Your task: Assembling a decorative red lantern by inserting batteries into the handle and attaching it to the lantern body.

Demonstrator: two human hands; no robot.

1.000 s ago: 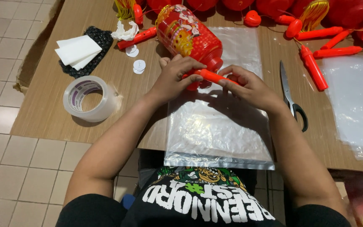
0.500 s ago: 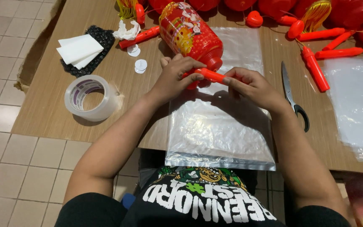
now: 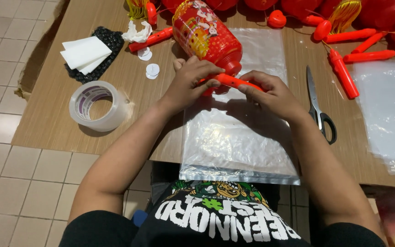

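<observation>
A red patterned lantern (image 3: 206, 34) lies tilted on the wooden table (image 3: 46, 123), its lower end between my hands. My left hand (image 3: 190, 82) and my right hand (image 3: 270, 93) both grip an orange-red plastic stick (image 3: 232, 81) held crosswise just below the lantern. Under my hands a clear plastic bag (image 3: 234, 142) lies flat and reaches the table's front edge.
A roll of clear tape (image 3: 98, 106) sits to the left, with white foam sheets (image 3: 84, 52) on a black mat behind it. Scissors (image 3: 318, 112) lie to the right. More orange sticks (image 3: 344, 73), red lanterns and another plastic bag (image 3: 387, 110) fill the back and right.
My hands and the orange stick have stayed nearly in place, with only small shifts of the fingers along the stick. The lantern keeps its tilt.
</observation>
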